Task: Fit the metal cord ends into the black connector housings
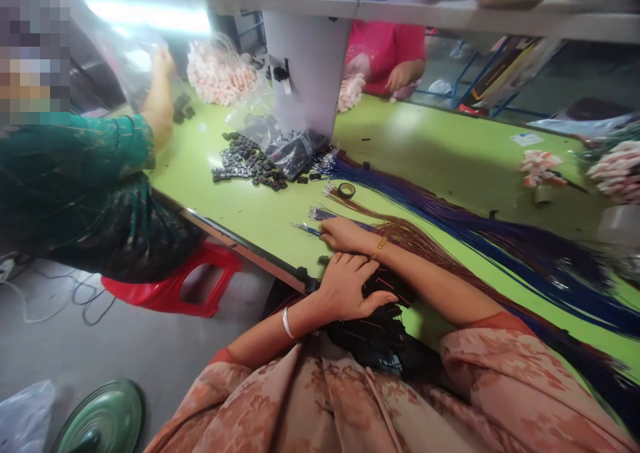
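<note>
Head view, green tabletop (240, 213) stretching beneath a shelf (380, 8), right grip (326, 232) pinching blue wires (313, 230) near their silver tips, brown wires (417, 230) lying beyond it, left grip (350, 283) spreading, thumb apart, over dark pieces (373, 330).

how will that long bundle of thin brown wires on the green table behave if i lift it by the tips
The long bundle of thin brown wires will likely sag floppily, since it lies in gentle curves across the smooth green table. Its strands may slip apart, as they already fan out behind the small silvery tips.
</note>
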{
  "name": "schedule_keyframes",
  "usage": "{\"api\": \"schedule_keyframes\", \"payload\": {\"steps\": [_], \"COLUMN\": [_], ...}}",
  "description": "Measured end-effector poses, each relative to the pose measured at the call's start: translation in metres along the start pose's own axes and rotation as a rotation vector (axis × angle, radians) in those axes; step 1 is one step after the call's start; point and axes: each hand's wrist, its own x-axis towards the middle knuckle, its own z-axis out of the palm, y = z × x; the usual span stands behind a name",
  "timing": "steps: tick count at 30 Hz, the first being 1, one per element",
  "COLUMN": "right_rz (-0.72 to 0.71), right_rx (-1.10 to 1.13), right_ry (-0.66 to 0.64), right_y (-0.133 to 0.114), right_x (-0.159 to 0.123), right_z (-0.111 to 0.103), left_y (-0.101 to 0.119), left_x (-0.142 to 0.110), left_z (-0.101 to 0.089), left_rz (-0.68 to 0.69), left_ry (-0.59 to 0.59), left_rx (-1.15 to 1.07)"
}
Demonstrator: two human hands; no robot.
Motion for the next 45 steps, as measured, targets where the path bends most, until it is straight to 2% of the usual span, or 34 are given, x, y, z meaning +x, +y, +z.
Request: {"api": "schedule_keyframes", "payload": {"steps": [2,5,7,9,11,13,15,17,19,22,24,27,29,31,34,39,42,45], "right_rz": [-0.007,0.021,0.063,0.111,0.146,0.142,0.124,0.124,0.131,0.111,0.102,0.096,0.094,0.094,0.084,0.043,0.021,0.017], "right_rx": [0.011,0.015,0.021,0.029,0.037,0.045,0.048,0.038,0.022,0.011,0.010,0.010,0.014,0.023,0.035,0.073,0.125,0.159], "right_ry": [-0.001,-0.010,-0.005,0.023,0.046,0.042,0.042,0.057,0.067,0.069,0.076,0.077,0.077,0.080,0.084,0.091,0.103,0.119], "right_y": [0.002,0.001,-0.002,-0.005,-0.006,-0.007,-0.008,-0.009,-0.010,-0.012,-0.012,-0.012,-0.011,-0.011,-0.011,-0.008,-0.005,-0.004], "right_x": [0.004,0.006,0.005,0.004,0.002,0.001,-0.001,-0.003,-0.004,-0.004,-0.004,-0.005,-0.005,-0.005,-0.005,-0.007,-0.010,-0.012], "right_z": [-0.001,-0.001,0.001,0.005,0.009,0.013,0.016,0.017,0.016,0.014,0.013,0.012,0.012,0.012,0.012,0.012,0.012,0.011], "left_y": [0.012,0.031,0.036,0.031,0.014,-0.016,-0.057,-0.105,-0.155,-0.221,-0.255,-0.295,-0.312,-0.320,-0.314,-0.279,-0.258,-0.238], "left_x": [0.000,-0.003,-0.005,-0.006,-0.004,0.001,0.011,0.026,0.041,0.059,0.064,0.067,0.067,0.068,0.069,0.066,0.061,0.050], "left_z": [0.004,0.012,0.014,0.011,0.002,-0.012,-0.030,-0.049,-0.067,-0.092,-0.107,-0.124,-0.130,-0.131,-0.120,-0.089,-0.079,-0.076], "left_rz": [-0.020,0.026,0.035,0.045,0.045,-0.030,-0.203,-0.367,-0.512,-0.760,-0.841,-0.900,-0.958,-0.987,-0.930,-0.798,-0.769,-0.678], "left_ry": [-0.033,-0.094,-0.107,-0.088,-0.034,0.060,0.208,0.396,0.483,0.440,0.412,0.341,0.271,0.218,0.191,0.170,0.163,0.283], "left_rx": [0.026,0.057,0.043,-0.018,-0.109,-0.184,-0.175,-0.044,0.133,0.343,0.421,0.441,0.426,0.424,0.428,0.362,0.281,0.253]}}
